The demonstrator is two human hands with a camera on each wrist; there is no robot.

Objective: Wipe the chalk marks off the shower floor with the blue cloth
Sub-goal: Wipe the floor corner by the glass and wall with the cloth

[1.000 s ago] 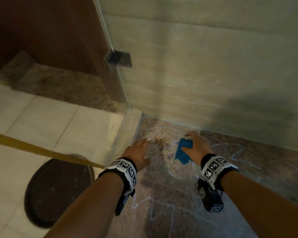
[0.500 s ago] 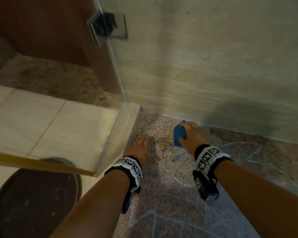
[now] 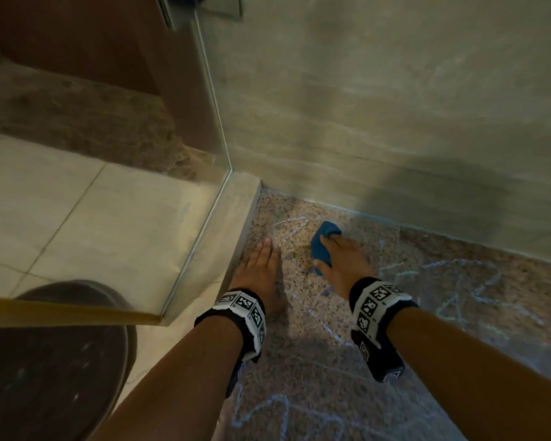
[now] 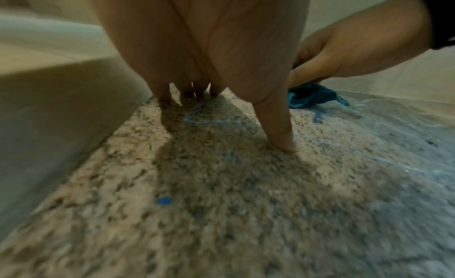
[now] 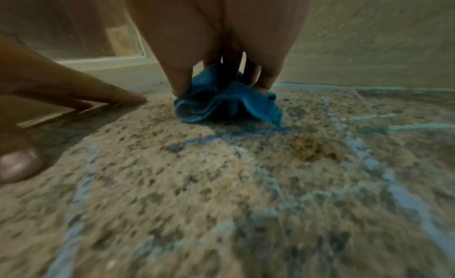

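The bunched blue cloth [image 3: 321, 246] [image 5: 229, 103] [image 4: 312, 96] lies on the speckled granite shower floor [image 3: 315, 370] near the back wall. My right hand [image 3: 337, 253] [image 5: 221, 81] pinches it between thumb and fingers and presses it down on the stone. Pale blue and white chalk marks [image 3: 458, 281] [image 5: 236, 135] run across the floor to the right of it and nearer me. To the left my left hand [image 3: 261, 262] [image 4: 221, 99] rests flat on the floor, fingers straight, beside the raised curb.
A glass shower panel [image 3: 213, 122] stands on a beige curb [image 3: 239, 224] just left of my left hand. The tiled wall [image 3: 395, 122] rises right behind the cloth. Outside the glass lies a dark round mat [image 3: 51, 361] on pale tiles.
My right hand has pushed the cloth away from me toward the wall, then a little back. The left hand has stayed planted on the floor; the head view has tilted down.
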